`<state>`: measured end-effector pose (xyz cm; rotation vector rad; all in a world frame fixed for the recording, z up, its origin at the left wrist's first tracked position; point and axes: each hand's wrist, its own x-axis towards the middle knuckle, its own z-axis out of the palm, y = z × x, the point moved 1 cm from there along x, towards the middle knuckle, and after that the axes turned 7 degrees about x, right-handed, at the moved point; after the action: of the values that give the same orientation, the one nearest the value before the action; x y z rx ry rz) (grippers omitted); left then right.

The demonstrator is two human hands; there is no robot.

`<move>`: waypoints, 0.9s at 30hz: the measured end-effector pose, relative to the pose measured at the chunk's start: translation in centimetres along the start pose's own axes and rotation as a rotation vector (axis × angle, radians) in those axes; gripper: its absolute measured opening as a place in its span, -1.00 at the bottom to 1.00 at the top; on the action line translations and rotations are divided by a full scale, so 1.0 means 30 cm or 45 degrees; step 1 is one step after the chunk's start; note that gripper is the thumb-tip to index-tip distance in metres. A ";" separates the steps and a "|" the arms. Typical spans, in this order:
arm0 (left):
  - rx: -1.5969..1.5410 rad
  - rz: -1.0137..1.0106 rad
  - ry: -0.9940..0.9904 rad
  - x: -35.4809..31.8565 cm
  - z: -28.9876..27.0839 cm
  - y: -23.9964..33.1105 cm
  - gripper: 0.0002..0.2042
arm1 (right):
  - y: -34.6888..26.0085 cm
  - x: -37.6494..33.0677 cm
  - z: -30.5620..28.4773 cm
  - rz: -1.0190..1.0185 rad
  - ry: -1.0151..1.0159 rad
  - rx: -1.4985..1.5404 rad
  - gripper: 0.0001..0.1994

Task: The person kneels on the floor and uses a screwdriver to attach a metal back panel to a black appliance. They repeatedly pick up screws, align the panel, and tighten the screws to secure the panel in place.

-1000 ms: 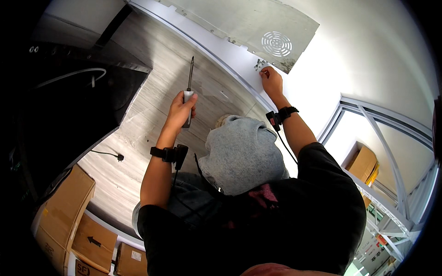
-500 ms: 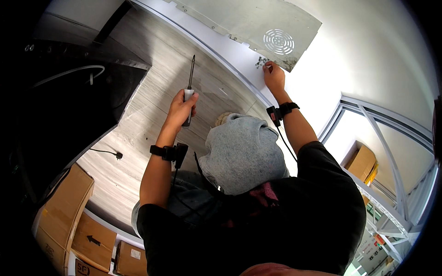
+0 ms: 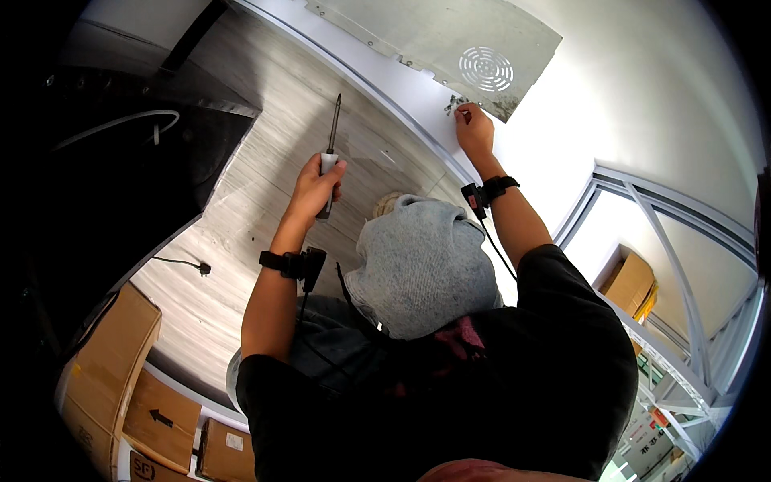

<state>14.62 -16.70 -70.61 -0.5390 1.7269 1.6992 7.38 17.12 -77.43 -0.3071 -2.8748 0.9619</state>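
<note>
My left hand (image 3: 318, 189) is wrapped around the grey handle of a screwdriver (image 3: 334, 128), whose long metal shaft points up and away from me over the floor. On the white surface at the upper right, my right hand (image 3: 475, 132) has its fingertips pinched together at a small pile of screws (image 3: 455, 104). Whatever may be between those fingertips is too small to make out. Just beyond the pile lies a flat grey metal panel (image 3: 434, 36) with a round slotted vent and a dark smudge near its corner.
An open black cabinet (image 3: 120, 185) stands at the left with a pale cable inside. A black plug (image 3: 204, 268) lies on the wood-look floor (image 3: 241, 193). Cardboard boxes (image 3: 165, 410) sit at the lower left, and a metal-framed rack (image 3: 683, 241) stands at the right.
My right hand has shifted slightly left, closer over the screws. My left hand keeps the screwdriver almost where it was.
</note>
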 end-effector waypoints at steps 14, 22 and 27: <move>0.060 0.020 -0.010 0.006 0.000 -0.024 -0.80 | -0.006 0.027 -0.025 0.081 -0.094 -0.047 -0.78; 0.046 -0.004 -0.006 0.007 0.003 -0.026 -0.79 | -0.020 0.029 -0.009 0.025 -0.043 -0.117 -0.78; 0.058 -0.003 -0.026 0.014 -0.003 -0.039 -0.79 | -0.046 0.045 -0.006 -0.040 -0.140 -0.220 -0.78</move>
<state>15.11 -16.80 -71.75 -0.5014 1.7459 1.6538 5.87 16.43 -76.41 -0.2275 -3.0596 0.7496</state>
